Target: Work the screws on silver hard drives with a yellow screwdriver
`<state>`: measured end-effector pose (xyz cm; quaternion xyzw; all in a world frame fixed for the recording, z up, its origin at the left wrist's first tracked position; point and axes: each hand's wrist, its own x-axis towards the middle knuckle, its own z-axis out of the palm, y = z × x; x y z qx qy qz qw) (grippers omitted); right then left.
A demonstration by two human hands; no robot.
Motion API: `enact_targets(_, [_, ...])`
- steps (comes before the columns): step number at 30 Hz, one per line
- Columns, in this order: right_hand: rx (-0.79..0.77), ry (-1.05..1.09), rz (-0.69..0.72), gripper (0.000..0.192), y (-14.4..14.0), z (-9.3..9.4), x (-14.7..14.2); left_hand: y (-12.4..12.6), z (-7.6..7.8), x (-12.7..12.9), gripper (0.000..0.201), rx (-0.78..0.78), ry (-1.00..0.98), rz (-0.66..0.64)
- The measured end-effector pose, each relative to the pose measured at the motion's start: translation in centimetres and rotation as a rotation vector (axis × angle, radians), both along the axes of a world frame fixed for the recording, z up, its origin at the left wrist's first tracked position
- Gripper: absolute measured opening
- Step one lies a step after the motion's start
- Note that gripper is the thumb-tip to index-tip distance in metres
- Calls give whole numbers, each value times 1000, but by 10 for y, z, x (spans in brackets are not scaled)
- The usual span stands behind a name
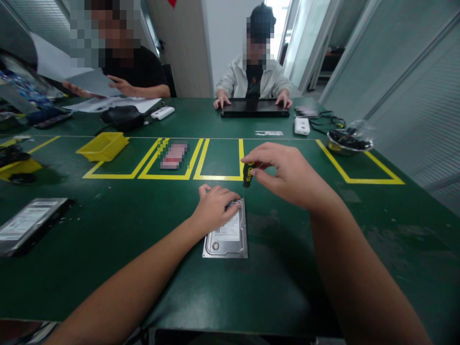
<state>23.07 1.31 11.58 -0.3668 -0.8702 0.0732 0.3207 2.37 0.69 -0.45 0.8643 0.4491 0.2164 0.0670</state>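
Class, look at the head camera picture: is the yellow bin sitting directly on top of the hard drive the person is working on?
No. The yellow bin sits far off to the left on the table, apart from the hard drive under the left hand.

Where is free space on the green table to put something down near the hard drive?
Bare table lies right of the hard drive, and between it and the bagged drive. The taped box behind the screwdriver is bare. Crowded: far edge, left corner.

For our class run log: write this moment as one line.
left hand: steadies hard drive | right hand: holds screwdriver, tip at drive's far corner | surface: green table
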Motion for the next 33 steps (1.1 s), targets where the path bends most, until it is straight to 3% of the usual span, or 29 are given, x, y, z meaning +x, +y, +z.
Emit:
enact_targets(13, [43,-66,-110,14,0,2,-3,0,2,1,23,-8,3,-2])
enact_targets(23, [27,-32,-80,19,2,0,-1,0,0,0,21,-12,-1,2])
enact_targets(29, [27,-60,-54,32,3,0,2,0,2,1,22,-18,2,2])
enact_targets(33, [42,-85,-87,28,3,0,2,0,2,1,24,-16,0,-1])
